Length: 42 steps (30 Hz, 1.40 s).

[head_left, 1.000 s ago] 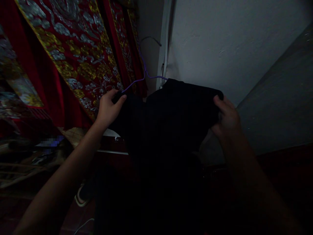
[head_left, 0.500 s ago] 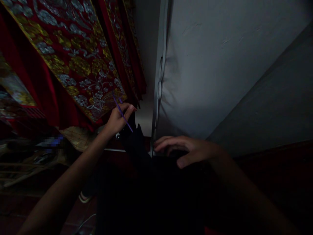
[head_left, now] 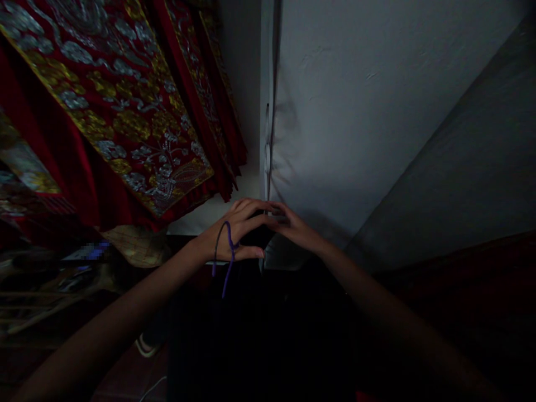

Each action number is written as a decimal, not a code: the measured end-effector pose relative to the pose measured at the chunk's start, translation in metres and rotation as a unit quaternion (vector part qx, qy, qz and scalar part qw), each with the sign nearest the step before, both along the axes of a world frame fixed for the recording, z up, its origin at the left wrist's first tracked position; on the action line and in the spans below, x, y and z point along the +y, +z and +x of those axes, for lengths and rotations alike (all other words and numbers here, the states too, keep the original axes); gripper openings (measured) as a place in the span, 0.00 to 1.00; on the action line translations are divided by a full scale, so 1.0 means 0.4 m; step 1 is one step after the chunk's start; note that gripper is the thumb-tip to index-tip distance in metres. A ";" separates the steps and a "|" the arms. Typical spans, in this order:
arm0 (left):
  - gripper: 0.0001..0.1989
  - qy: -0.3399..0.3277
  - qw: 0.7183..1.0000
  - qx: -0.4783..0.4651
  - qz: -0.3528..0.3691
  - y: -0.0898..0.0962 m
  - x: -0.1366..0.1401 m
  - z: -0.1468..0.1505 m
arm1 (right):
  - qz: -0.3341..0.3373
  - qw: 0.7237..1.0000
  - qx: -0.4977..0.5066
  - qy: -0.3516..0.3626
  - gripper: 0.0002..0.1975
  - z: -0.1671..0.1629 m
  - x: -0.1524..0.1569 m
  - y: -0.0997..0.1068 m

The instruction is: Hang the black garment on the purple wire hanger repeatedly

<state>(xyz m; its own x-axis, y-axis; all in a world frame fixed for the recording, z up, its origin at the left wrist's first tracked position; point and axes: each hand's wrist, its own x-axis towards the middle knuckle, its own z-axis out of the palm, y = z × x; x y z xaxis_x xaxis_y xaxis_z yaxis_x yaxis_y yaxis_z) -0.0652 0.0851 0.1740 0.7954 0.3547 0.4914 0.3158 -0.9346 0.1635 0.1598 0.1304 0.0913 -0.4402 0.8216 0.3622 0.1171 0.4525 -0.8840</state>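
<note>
My left hand [head_left: 240, 229] reaches to the wall edge with its fingers stretched forward and its thumb apart from them. A thin purple cord [head_left: 230, 240] is draped in a bent loop over the back of that hand by the thumb, both ends hanging down. My right hand [head_left: 295, 226] comes in from the other side, its bent fingertips meeting those of my left hand. What lies between the fingertips is too dark and covered to make out. Just above both hands, a looped pale cable [head_left: 268, 153] runs down the wall edge.
Red cloth hangings [head_left: 138, 111] with gold and silver embroidery hang at the upper left. A whitish wall [head_left: 343, 111] fills the right side. At the lower left are a shoe [head_left: 146, 346], a white cord [head_left: 153, 388] and a dim rack [head_left: 37, 312]. Dark clothing covers the bottom centre.
My left hand has moved right and down, from near the cloth's lower corner to the wall edge. My right hand has moved left and up to meet it. The purple cord now hangs bent instead of straight.
</note>
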 end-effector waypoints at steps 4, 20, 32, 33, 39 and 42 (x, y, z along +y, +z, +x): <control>0.39 -0.044 0.999 0.004 0.028 0.016 -0.014 0.032 | 0.097 0.994 -0.037 0.017 0.25 0.009 -0.008 -0.031; 0.39 -0.037 0.992 0.042 0.111 0.019 -0.050 0.029 | -0.135 0.985 0.093 0.049 0.20 -0.004 0.031 -0.040; 0.36 0.094 0.991 -0.077 -0.062 -0.092 0.012 -0.102 | -0.232 0.969 0.035 -0.072 0.18 0.127 -0.167 0.005; 0.35 0.098 0.991 -0.063 -0.065 -0.092 0.014 -0.114 | -0.239 0.966 0.046 -0.086 0.18 0.128 -0.180 0.013; 0.20 0.200 0.973 -0.048 -0.108 -0.056 -0.023 -0.227 | -0.263 0.875 0.266 -0.306 0.13 0.191 -0.177 0.075; 0.20 0.260 0.940 -0.191 -0.112 -0.066 -0.065 -0.290 | -0.230 0.801 0.380 -0.401 0.08 0.257 -0.173 0.115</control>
<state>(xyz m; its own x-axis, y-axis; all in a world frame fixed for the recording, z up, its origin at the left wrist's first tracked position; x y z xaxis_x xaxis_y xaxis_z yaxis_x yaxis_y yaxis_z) -0.1813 0.0593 0.1476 0.2671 0.7758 0.5717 0.5987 -0.5984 0.5323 0.2627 0.0612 0.1374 0.4999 0.8536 -0.1467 -0.4447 0.1076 -0.8892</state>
